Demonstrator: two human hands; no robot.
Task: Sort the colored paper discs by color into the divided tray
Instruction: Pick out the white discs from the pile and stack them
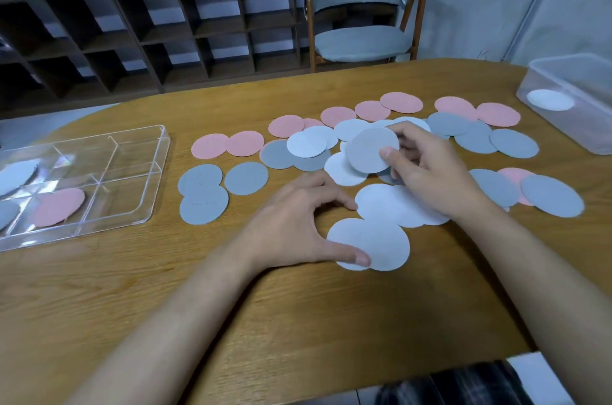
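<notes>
Pink, grey and white paper discs lie scattered over the wooden table [265,298]. My right hand [427,169] holds a grey disc [369,151] tilted up above the pile, pinched between thumb and fingers. My left hand [298,222] rests on the table with its fingers apart, the thumb pressing on the edge of a white disc [381,245]. The clear divided tray [132,179] sits at the left; it holds a pink disc [59,205], a white disc [16,174] and a grey disc [5,214] in separate compartments.
A clear plastic box [569,126] with one white disc [549,99] inside stands at the far right. Beyond the table are a grey chair [361,36] and a dark wooden shelf unit [149,33].
</notes>
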